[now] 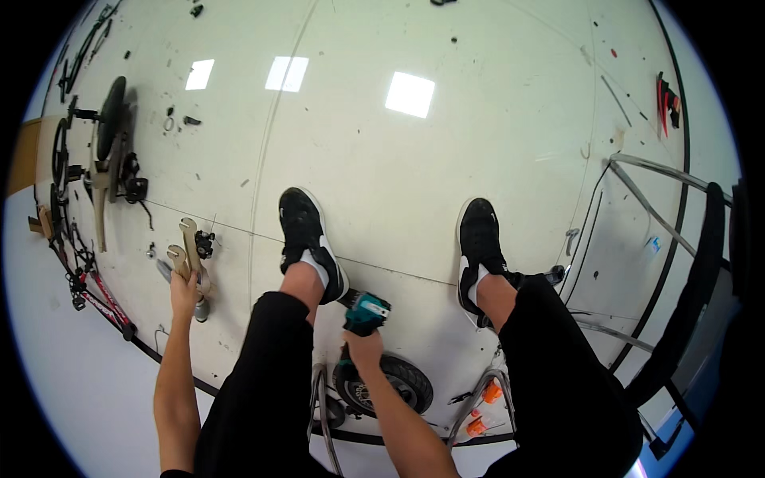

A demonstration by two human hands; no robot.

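Observation:
My left hand (184, 295) is closed round a pair of tan open-ended wrenches (190, 237), low over the floor to the left of my feet. Their jaws stick out past my fingers. A small black mechanical part (205, 244) lies beside the jaws, and a grey metal part (202, 307) is partly hidden behind the hand. Between my legs, my right hand (365, 352) grips a teal and black cordless power tool (366, 313) by its handle. The tool's black front end points toward my left shoe (302, 231). Below it is a small black-tyred wheel (413, 382), partly covered by my forearm.
Bicycle parts (60, 151), a grey frame piece with a black wheel (100, 179) and a red tube (103, 299) line the left side. Metal chair legs (637, 191) stand at right. Orange items (478, 426) lie near the lower chair legs. Small parts dot the pale floor (358, 159).

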